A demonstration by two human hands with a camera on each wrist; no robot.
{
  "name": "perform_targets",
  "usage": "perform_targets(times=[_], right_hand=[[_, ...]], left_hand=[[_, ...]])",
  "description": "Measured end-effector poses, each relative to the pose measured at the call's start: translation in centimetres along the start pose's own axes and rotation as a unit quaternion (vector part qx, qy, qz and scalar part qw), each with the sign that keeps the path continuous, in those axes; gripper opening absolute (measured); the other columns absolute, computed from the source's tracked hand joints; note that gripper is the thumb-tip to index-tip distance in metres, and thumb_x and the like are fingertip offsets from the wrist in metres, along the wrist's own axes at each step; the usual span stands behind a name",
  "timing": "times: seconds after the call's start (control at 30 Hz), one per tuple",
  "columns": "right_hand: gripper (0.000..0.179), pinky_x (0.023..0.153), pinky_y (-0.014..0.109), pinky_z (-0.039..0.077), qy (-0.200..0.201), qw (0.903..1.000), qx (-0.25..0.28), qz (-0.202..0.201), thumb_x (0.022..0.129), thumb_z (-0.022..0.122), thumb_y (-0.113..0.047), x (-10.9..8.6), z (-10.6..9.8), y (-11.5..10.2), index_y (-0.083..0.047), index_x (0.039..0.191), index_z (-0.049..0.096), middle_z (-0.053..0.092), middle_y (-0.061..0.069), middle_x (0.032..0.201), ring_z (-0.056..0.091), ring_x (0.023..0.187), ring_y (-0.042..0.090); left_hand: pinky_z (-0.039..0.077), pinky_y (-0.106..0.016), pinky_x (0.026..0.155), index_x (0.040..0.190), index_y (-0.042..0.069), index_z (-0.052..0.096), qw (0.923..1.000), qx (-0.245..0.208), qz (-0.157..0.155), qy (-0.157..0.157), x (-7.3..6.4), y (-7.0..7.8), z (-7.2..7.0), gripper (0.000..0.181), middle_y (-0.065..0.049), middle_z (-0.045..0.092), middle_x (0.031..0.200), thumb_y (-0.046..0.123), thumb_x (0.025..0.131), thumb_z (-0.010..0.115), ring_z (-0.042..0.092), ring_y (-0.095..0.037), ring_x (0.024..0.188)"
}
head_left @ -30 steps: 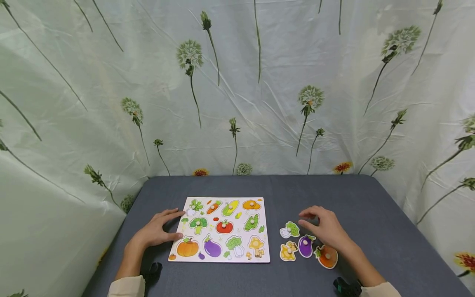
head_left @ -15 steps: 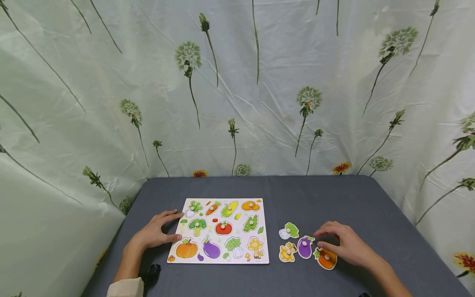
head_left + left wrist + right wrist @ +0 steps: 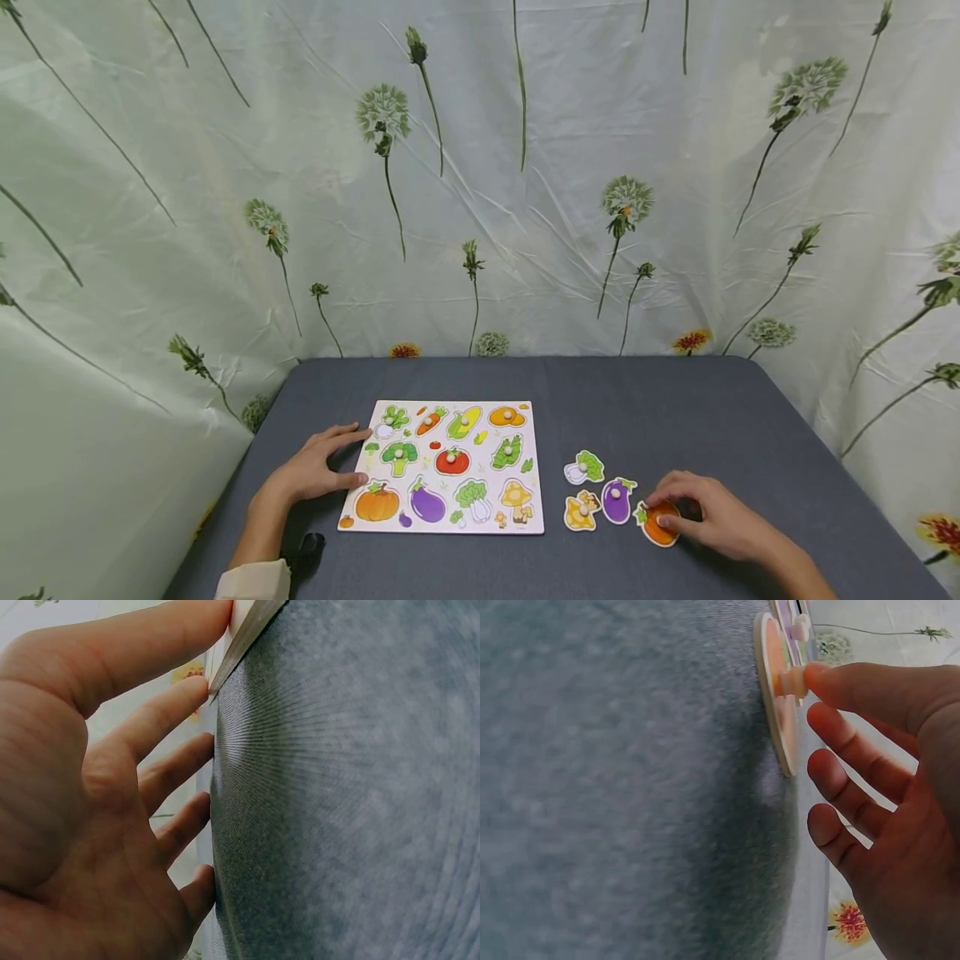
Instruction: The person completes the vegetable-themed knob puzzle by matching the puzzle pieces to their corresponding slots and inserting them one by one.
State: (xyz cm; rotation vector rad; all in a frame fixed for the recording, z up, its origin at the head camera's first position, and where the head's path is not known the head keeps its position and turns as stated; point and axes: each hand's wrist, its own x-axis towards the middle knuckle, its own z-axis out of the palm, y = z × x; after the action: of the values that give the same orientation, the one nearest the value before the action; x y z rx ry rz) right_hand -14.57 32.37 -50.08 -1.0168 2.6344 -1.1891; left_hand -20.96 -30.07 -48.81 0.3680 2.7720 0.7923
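My right hand [image 3: 708, 512] is at the orange pumpkin puzzle piece [image 3: 660, 533], pinching its small round knob [image 3: 789, 682]. The thumb tip presses the knob in the right wrist view, while the other fingers are spread below. Left of it lie a purple eggplant piece [image 3: 617, 505], a yellow mushroom piece [image 3: 578, 513] and a bok choy piece [image 3: 586, 467], each with a knob. With fingers spread, my left hand [image 3: 307, 468] touches the left edge of the white vegetable puzzle board [image 3: 496, 493]. Knobbed pieces fill the board's upper rows; its bottom row shows knobless pictures.
A dark grey cloth-covered table [image 3: 600, 392] carries everything. Behind and beside it hangs a pale curtain [image 3: 555, 250] printed with dandelions. A black strap [image 3: 306, 557] sits by the left wrist.
My right hand first moved right and down from above the bok choy and eggplant pieces, then closed in on the pumpkin piece's knob. The left hand has stayed at the board's edge.
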Motion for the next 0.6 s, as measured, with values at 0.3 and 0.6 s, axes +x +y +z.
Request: perform_targets(times=[0.3, 0.6], right_hand=[[0.019, 0.063, 0.024, 0.045, -0.003, 0.9998, 0.020, -0.006, 0.097, 0.071, -0.010, -0.7, 0.4, 0.3, -0.018, 0.114, 0.077, 0.073, -0.002, 0.105, 0.061, 0.087, 0.009], [0.023, 0.065, 0.022, 0.046, 0.003, 0.9994, 0.035, -0.002, 0.099, 0.067, -0.007, -1.3, 0.6, 0.7, -0.015, 0.118, 0.076, 0.070, 0.000, 0.108, 0.060, 0.088, 0.008]], left_hand=[[0.033, -0.077, 0.106, 0.152, 0.018, 0.053, 1.0000, 0.000, 0.002, 0.002, 0.1, -0.2, 0.1, 0.082, -0.022, 0.037, 0.162, 0.047, 0.082, 0.083, 0.029, -0.054, 0.146], [0.033, -0.077, 0.106, 0.153, 0.019, 0.052, 1.0000, -0.002, 0.003, 0.001, 0.2, -0.3, 0.1, 0.082, -0.022, 0.037, 0.163, 0.048, 0.083, 0.083, 0.027, -0.055, 0.146]])
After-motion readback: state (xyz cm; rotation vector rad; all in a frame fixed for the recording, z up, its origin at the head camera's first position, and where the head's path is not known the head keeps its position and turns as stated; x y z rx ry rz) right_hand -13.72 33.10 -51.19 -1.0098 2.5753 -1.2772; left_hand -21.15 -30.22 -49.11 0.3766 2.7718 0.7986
